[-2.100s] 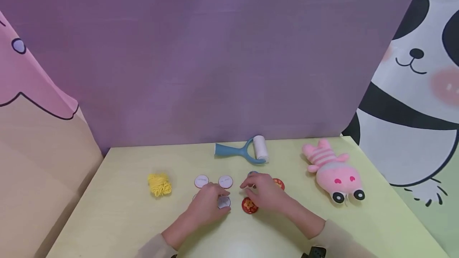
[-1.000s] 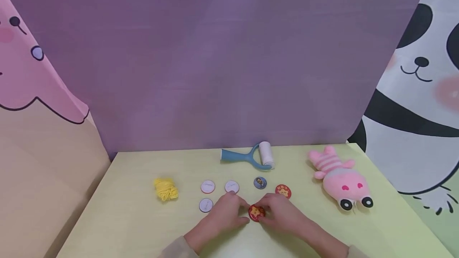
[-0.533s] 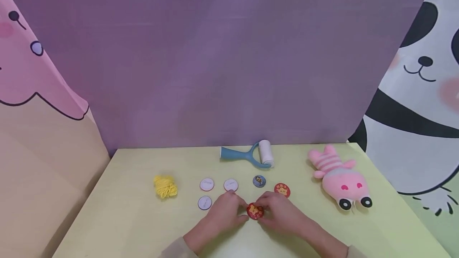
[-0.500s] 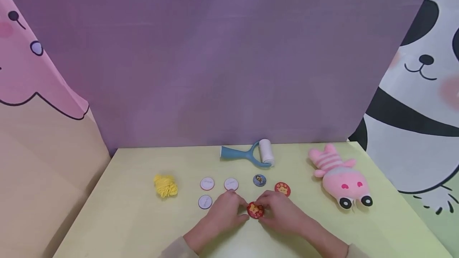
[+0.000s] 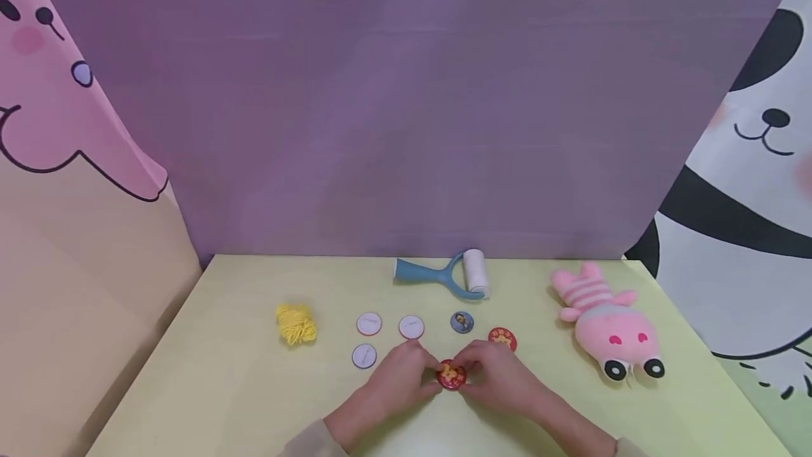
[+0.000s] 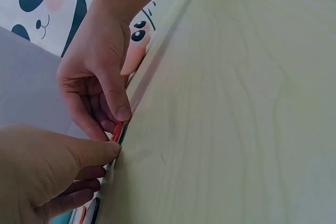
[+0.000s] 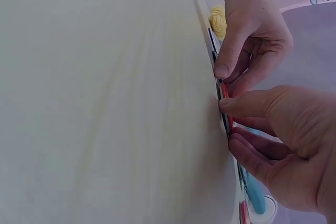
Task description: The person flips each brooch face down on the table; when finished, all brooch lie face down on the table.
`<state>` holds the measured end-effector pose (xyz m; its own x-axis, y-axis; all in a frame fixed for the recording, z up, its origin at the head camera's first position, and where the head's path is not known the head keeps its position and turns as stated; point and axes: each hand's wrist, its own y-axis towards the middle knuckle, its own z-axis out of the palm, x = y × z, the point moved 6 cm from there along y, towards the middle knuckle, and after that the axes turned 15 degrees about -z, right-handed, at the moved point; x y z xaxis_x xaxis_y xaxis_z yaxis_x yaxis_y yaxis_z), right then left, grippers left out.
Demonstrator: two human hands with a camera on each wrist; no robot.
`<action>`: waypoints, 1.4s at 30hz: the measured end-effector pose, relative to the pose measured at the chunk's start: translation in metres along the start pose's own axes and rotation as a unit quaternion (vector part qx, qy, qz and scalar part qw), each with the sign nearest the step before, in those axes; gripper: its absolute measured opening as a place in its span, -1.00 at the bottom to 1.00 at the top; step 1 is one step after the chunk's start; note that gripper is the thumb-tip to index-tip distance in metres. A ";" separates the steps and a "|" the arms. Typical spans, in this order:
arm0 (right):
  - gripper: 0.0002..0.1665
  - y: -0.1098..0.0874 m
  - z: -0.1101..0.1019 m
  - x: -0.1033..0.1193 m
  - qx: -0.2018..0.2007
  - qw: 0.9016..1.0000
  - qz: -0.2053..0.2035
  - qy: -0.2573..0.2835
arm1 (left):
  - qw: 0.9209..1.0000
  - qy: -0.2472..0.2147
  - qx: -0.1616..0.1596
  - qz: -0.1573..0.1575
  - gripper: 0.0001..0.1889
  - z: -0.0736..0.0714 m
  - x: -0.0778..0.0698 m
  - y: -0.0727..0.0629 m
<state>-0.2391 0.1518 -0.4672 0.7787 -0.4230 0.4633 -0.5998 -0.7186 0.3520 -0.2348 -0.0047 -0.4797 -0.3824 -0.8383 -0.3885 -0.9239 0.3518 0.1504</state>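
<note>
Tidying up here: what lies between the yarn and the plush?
In the head view: two white badges, a blue badge and a red badge. Nearer the camera: another white badge, plus the left hand and right hand pinching another red badge.

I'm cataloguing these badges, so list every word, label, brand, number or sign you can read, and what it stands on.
No text is clear enough to quote.
Far red badge: yellow characters, too small to read.
Near red badge: yellow design; any lettering is too blurred.
Blue badge: a picture; too small to make out any text.
White badges: nothing readable.
</note>
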 end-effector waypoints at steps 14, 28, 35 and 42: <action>-0.68 0.002 -0.008 -0.012 -0.031 0.991 0.023 0.127 | 0.997 -0.065 -0.029 0.008 -0.81 -0.020 0.003 0.001; -0.70 0.014 -0.040 0.004 -0.099 0.983 -0.021 0.153 | 0.985 -0.141 -0.100 0.005 -0.73 -0.047 0.002 -0.002; -0.74 0.016 -0.046 0.006 -0.108 0.978 -0.024 0.178 | 0.975 -0.197 -0.100 -0.004 -0.75 -0.051 0.005 -0.002; -0.79 0.015 -0.049 0.009 -0.129 0.975 -0.036 0.176 | 0.966 -0.233 -0.117 -0.002 -0.76 -0.058 0.006 -0.003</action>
<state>-0.2503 0.1640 -0.4175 0.7359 -0.1291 0.6646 -0.6080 -0.5580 0.5648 -0.2348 -0.0355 -0.4296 -0.3823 -0.5429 -0.7477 -0.9236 0.1997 0.3272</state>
